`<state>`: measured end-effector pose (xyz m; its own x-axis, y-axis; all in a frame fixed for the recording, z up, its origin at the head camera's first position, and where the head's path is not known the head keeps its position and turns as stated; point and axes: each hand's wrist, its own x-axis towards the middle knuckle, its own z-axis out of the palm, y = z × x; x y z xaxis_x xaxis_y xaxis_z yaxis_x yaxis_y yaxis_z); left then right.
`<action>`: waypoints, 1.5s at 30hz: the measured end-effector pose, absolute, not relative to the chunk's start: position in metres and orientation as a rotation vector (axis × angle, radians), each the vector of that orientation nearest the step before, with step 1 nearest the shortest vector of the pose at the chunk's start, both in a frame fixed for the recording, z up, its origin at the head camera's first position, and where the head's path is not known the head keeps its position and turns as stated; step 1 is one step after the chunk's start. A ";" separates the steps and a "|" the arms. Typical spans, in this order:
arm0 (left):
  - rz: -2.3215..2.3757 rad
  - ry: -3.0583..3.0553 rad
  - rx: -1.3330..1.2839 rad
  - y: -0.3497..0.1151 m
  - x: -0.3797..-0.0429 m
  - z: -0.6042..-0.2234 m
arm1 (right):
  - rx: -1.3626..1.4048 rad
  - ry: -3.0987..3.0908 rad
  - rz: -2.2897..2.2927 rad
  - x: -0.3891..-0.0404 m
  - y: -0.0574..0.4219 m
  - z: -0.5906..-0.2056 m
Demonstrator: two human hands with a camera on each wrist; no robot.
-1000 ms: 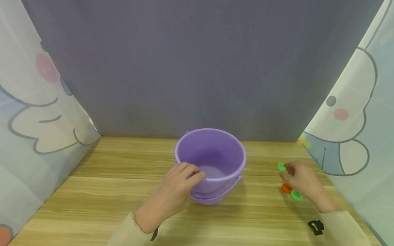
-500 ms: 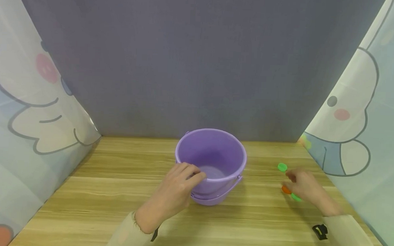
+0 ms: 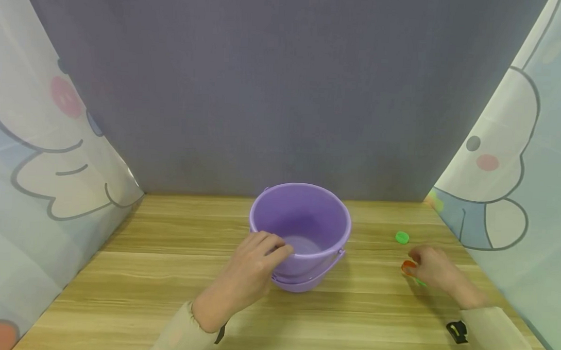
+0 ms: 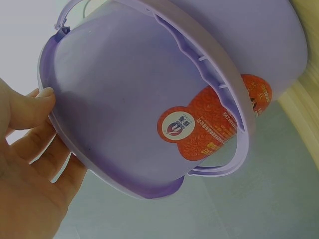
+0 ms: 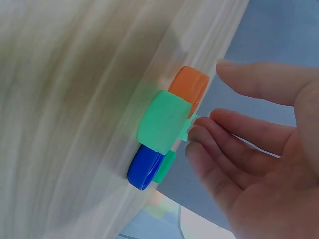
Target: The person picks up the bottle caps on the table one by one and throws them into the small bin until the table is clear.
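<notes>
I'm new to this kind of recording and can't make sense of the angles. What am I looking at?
There is no machine here: a person works with two bare hands. The wide picture comes from a camera on the head, looking forward and down; the two close ones come from cameras on each wrist, so they look tilted.

On the wooden table stands a purple bucket. The left hand grips its rim. To the right lie small round pieces: an orange piece, a blue piece and several green ones, such as the far green piece. The right hand is close to the orange piece, thumb and fingers apart, and appears to hold nothing. The blue piece shows only in the right wrist view.
</notes>
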<state>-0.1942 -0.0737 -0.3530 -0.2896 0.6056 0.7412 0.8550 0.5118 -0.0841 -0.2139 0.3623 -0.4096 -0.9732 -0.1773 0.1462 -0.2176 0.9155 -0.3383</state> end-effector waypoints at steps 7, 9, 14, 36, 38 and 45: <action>-0.429 -2.016 -1.188 -0.074 -0.194 -0.353 | 0.216 -3.070 0.550 -0.215 0.362 -0.404; -0.427 -2.017 -1.187 -0.074 -0.194 -0.353 | 0.198 -3.097 0.540 -0.216 0.363 -0.403; -0.425 -2.024 -1.187 -0.074 -0.194 -0.352 | 0.203 -3.126 0.506 -0.218 0.365 -0.405; -0.416 -2.023 -1.188 -0.074 -0.193 -0.352 | 0.212 -3.098 0.508 -0.222 0.361 -0.404; -0.415 -2.023 -1.188 -0.074 -0.193 -0.352 | 0.212 -3.084 0.510 -0.221 0.360 -0.403; -0.420 -2.013 -1.190 -0.074 -0.193 -0.352 | 0.220 -3.027 0.538 -0.220 0.354 -0.402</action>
